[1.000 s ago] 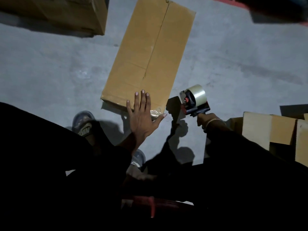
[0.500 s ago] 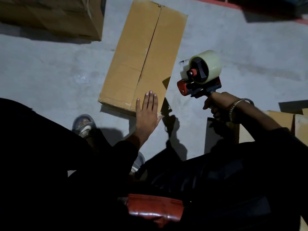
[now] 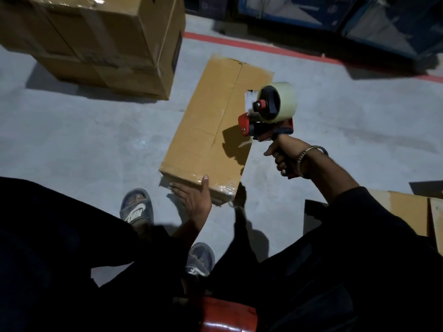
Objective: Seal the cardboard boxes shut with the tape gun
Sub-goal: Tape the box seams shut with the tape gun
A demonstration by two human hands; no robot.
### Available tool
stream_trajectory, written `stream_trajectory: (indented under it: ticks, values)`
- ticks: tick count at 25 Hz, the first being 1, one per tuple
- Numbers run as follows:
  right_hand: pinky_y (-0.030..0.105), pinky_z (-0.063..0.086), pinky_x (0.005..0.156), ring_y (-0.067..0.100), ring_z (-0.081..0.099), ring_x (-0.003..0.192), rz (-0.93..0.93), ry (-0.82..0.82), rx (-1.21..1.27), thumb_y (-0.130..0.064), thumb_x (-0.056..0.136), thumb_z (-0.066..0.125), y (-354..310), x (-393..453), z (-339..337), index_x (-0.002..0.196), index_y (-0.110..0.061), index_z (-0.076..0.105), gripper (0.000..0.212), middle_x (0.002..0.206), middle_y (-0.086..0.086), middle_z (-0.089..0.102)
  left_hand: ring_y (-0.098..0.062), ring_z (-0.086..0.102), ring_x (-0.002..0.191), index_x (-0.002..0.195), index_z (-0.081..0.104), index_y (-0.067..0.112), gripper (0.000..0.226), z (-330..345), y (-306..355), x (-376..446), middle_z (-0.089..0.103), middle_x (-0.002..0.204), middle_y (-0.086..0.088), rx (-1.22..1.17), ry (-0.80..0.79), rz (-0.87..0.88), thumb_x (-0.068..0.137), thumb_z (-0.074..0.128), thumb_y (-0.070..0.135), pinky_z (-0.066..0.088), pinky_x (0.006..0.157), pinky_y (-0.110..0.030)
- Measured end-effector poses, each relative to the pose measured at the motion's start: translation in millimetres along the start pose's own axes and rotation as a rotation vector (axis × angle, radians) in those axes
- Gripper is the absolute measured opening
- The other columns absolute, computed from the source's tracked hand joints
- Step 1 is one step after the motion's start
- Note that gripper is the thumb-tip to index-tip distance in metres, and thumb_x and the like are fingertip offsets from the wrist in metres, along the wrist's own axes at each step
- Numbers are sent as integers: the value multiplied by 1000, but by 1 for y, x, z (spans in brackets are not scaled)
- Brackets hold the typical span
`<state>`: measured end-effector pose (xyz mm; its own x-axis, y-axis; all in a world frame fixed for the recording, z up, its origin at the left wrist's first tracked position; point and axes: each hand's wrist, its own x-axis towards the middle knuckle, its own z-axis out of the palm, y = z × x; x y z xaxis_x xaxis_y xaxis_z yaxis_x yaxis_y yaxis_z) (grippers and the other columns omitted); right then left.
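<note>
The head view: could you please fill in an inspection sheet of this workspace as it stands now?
Surface: grey concrete floor with a red line.
Job's things: flat box on the floor, centre seam untaped along the top, tape on its near end; tape gun held above its right edge.
Clutter: large taped box upper left; cardboard pieces at right.
Hands: left hand against the flat box's near end, thumb on its top edge; right hand grips the tape gun's handle.
Cables: nothing seen.
Surroundings: dark blue items beyond the line; sandals on the person's feet.
</note>
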<state>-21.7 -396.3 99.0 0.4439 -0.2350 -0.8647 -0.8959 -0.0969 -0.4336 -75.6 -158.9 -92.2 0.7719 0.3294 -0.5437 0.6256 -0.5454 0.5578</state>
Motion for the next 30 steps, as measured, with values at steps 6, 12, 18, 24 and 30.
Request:
stream_trajectory:
  ticks: [6, 12, 18, 24, 30]
  values:
    - [27, 20, 49, 15, 24, 43, 88, -129, 44, -13, 80, 61, -1, 12, 0, 57, -24, 28, 41, 52, -2, 26, -44, 38, 146, 162, -15, 3, 85, 6, 50, -8, 23, 166, -26, -541, -48, -276, 111, 38, 45, 39, 115, -45]
    - [24, 26, 44, 12, 24, 43, 108, -148, 225, -11, 80, 59, -15, 23, -8, 56, -23, 32, 38, 50, -5, 26, -49, 49, 134, 150, -5, -26, 89, -3, 37, -10, 42, 146, -45, -250, -51, -2, 109, 27, 46, 37, 101, -39]
    - [24, 22, 47, 12, 24, 42, 107, -149, 187, -12, 83, 57, -18, 20, 3, 56, -23, 32, 38, 49, -5, 26, -45, 45, 141, 163, -3, 6, 101, -32, -29, 54, 42, 158, -26, -64, -229, 190, 98, 27, 78, 40, 115, -51]
    - [27, 22, 47, 14, 20, 44, 117, -165, 30, -12, 82, 57, -16, 11, 19, 55, -24, 31, 40, 49, -4, 25, -47, 60, 123, 164, 9, 40, 61, -71, -31, 73, 61, 140, -22, 34, -144, 238, 110, 36, 46, 46, 106, -53]
    - [28, 23, 50, 15, 21, 46, 118, -242, -91, -12, 86, 58, -14, 16, 33, 56, -22, 32, 41, 51, -2, 26, -50, 61, 116, 158, 36, 33, 48, -106, -13, 132, 65, 131, -25, 144, -4, 296, 111, 38, 32, 47, 100, -52]
